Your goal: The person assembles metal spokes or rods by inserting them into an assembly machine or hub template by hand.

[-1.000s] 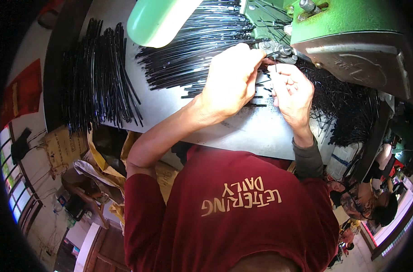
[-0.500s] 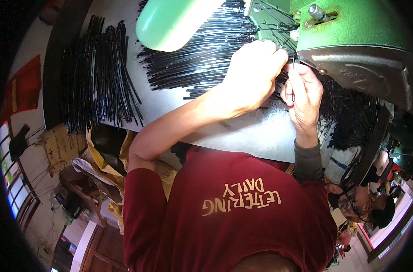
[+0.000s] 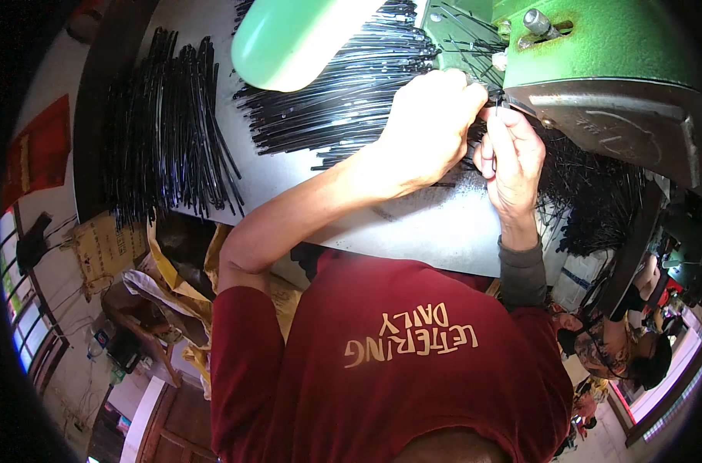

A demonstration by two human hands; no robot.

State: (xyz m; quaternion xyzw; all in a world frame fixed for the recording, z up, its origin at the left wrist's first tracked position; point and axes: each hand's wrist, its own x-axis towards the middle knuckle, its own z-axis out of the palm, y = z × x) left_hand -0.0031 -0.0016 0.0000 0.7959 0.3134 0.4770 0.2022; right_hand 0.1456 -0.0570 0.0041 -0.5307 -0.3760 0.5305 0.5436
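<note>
Separate heap of black rods (image 3: 166, 131) at far left of the metal table (image 3: 436, 224), well apart from the machine. Pale green lamp shade (image 3: 301, 38) overhead. Below the table edge: yellow bags (image 3: 173, 270), red cloth (image 3: 38, 154) on wall, window (image 3: 23, 309) lower left.

Grey metal worktable (image 3: 436, 224) under a green machine (image 3: 598, 46). Red poster (image 3: 38, 154) on pale wall at left, window (image 3: 19, 309) lower left letting in daylight. Cardboard and yellow wrapping (image 3: 166, 270) piled below table edge.
</note>
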